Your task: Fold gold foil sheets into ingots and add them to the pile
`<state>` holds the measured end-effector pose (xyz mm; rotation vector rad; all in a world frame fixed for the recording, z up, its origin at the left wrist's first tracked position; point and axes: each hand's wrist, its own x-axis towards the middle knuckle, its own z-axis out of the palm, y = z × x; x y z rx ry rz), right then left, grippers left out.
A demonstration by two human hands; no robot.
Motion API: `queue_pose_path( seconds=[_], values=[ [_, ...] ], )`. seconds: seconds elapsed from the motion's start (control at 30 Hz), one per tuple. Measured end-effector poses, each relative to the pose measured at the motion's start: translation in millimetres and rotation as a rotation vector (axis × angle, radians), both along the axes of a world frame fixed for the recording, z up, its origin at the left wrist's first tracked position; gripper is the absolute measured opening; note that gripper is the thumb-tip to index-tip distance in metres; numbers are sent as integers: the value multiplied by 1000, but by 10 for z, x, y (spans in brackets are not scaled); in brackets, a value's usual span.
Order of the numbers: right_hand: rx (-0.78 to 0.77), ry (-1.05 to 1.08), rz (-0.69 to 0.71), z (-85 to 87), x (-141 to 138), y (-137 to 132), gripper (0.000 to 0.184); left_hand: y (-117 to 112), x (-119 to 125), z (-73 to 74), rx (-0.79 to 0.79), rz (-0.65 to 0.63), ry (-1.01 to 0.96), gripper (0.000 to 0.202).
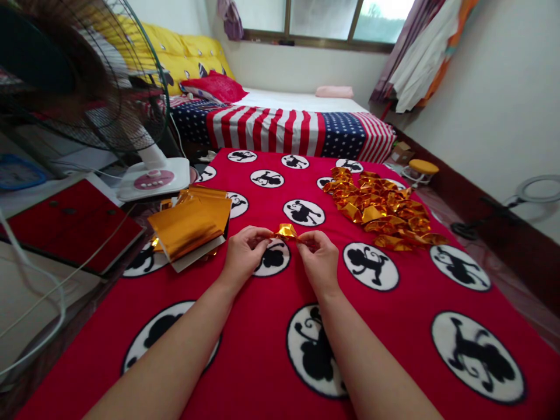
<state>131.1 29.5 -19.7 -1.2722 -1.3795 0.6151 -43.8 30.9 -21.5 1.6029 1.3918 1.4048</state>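
You have the shiny gold foil piece pinched at both ends, your left hand gripping one tip and your right hand the other, so neither is nearer. Its long axis runs from hand to hand, roughly parallel to the far edge of the red cloth-covered surface. The heap of crumpled foil pieces lies beyond your right hand towards the right edge, while the gold sheets sit by the left edge, nearer your left.
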Motion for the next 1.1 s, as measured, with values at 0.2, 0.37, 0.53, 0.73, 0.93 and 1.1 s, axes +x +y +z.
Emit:
queue_pose_path(
  seconds=[0.2, 0.37, 0.53, 0.73, 0.93, 1.1],
  values=[
    [193, 172, 42, 63, -37, -10, 9, -31, 14, 66, 202, -99, -105, 9],
    [249, 200, 65, 86, -41, -11, 12, -59, 16, 111, 227, -113, -96, 11],
    [292, 186, 56, 104, -38, -31, 12, -85, 29, 161, 236, -110, -93, 16],
    [310, 175, 69, 119, -37, -41, 11, -93, 24, 183, 241, -123, -80, 17],
    [319, 165, 62, 107, -32, -43, 12, -94, 5, 161, 251, -105, -50, 16],
    [351, 162, 57, 120, -30, -59, 13, -97, 10, 178, 276, -104, -73, 18]
  ],
)
